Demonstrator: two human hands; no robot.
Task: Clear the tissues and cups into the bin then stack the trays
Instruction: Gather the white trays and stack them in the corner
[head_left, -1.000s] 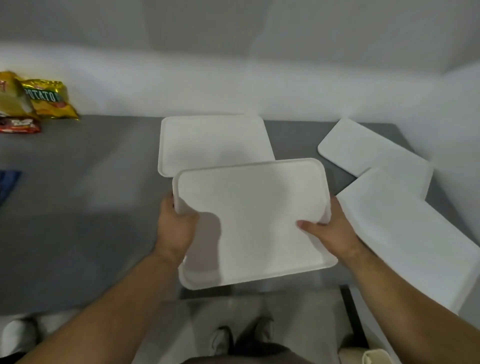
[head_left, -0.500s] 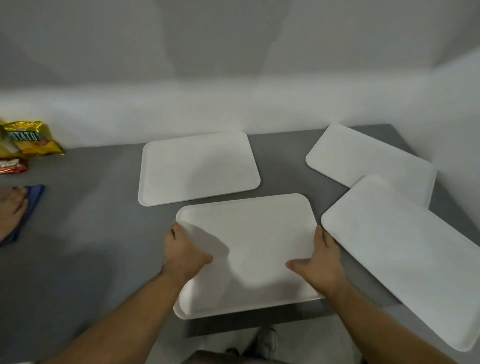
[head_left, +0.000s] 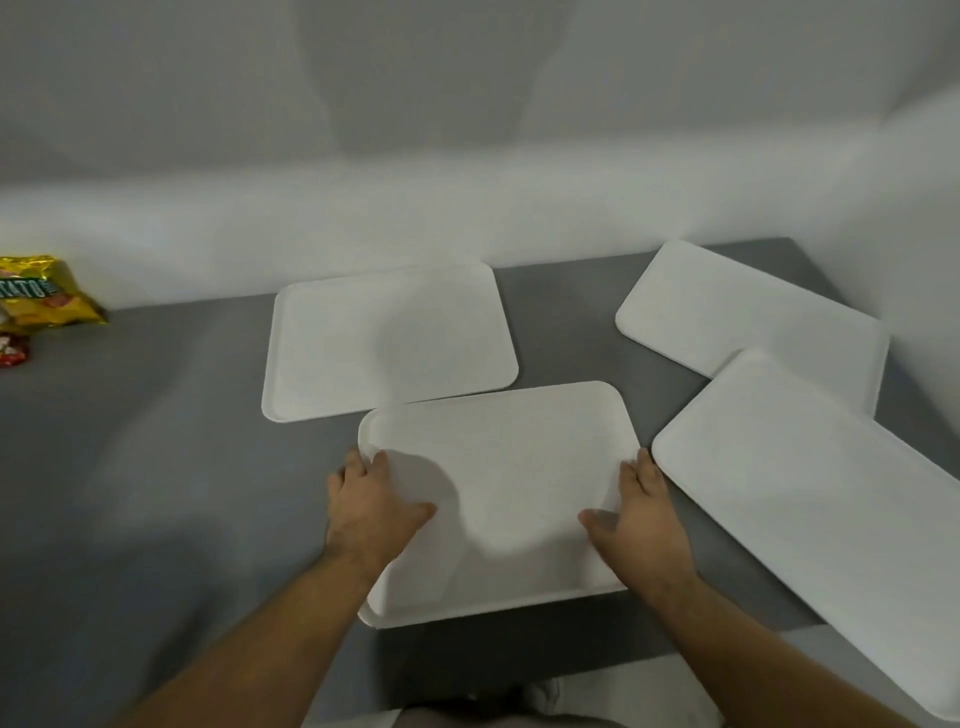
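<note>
Several white trays lie on the grey table (head_left: 156, 467). The nearest tray (head_left: 509, 467) is in front of me, and a second tray edge shows under its near left corner. My left hand (head_left: 371, 506) grips its left rim with the thumb on top. My right hand (head_left: 636, 519) grips its right rim the same way. Another tray (head_left: 389, 338) lies flat behind it. Two more trays, one at the back (head_left: 737, 317) and one nearer (head_left: 821, 509), lie at the right, the nearer one overlapping the other. No tissues, cups or bin are in view.
A yellow crisp packet (head_left: 41, 296) and a red packet (head_left: 13, 351) lie at the far left by the white wall. The wall also closes the right side. The near right tray overhangs the table's front edge.
The tray in my hands came down from a raised, tilted hold onto the table and sits flatter now. The other person's hand and blue cloth at the left are out of view.
</note>
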